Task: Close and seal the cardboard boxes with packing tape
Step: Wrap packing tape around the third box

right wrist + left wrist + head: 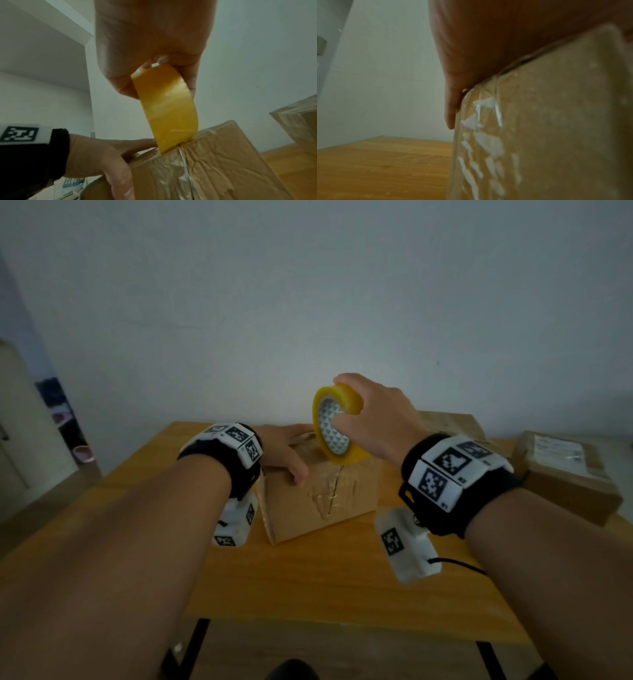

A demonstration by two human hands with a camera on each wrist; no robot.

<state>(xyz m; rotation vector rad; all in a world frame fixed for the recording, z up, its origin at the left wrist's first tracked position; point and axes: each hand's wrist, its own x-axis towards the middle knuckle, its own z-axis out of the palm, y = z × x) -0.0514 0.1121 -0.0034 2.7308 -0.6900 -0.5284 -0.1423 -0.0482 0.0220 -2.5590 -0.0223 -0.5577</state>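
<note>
- The left hand (284, 451) lies flat on top of the cardboard box (318, 501), fingers fairly straight and reaching across toward the far side, thumb hanging over the near edge. It looks placed there to pin the flaps down and stop the box sliding on the worktop (308, 583) while tape goes on. The forearm comes in low, wrist level with the lid.
- The box sits in the middle of the worktop. Its centre seam (186, 166) already carries shiny, wrinkled clear tape down the near face, and a dark gap shows along it.
- The roll of tape (337, 424) stands on edge at the seam on the top of the box, seemingly so a strip can be laid along the join.
- The right hand (373, 419) grips the roll from above, fingers curled over its rim and thumb inside the core, wrist raised and bent down.
- Further right, two more boxes (565, 474) sit near the wall, apparently waiting.
</note>
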